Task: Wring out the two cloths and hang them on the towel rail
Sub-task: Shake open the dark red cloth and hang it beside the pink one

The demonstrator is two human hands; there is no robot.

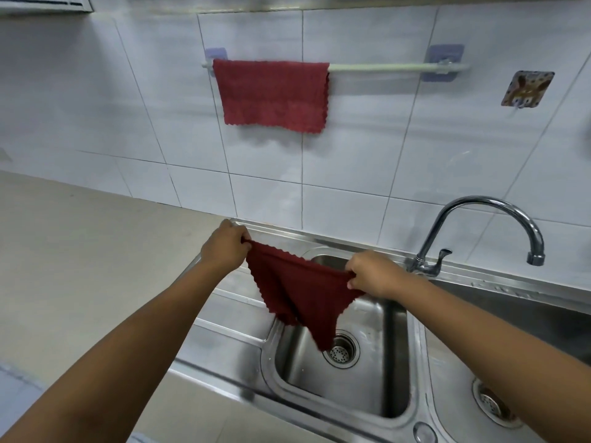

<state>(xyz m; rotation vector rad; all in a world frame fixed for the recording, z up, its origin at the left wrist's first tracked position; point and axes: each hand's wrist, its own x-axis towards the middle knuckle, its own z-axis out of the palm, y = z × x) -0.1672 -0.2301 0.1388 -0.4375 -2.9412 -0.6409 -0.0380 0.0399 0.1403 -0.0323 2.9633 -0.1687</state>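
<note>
— White glazed tiles [351, 148] back a stainless-steel sink [396, 414], its left basin square with rounded corners and a perforated round drain [340, 350]. What hangs above the sink?

— A pale rail [383, 68] on two lilac adhesive pads. One red cloth [271, 92], nubby with zigzag edges, is draped over the rail's left end, folded flat against the tiles.

— And the second?

— A darker red cloth [297, 289], same scalloped hem, is stretched over the sink's left basin. The left hand [225, 246] pinches one corner with curled fingers at the sink's back-left rim; the right hand [374, 273] grips the opposite corner, fingers closed on bunched fabric. Its lower point droops toward the drain.

— Anything else by the sink?

— A chrome gooseneck tap [479, 219] arches at its back rim, a beige matte counter [80, 266] lies left of it, and a square patterned hook [527, 88] sticks to the tiles up right.
</note>
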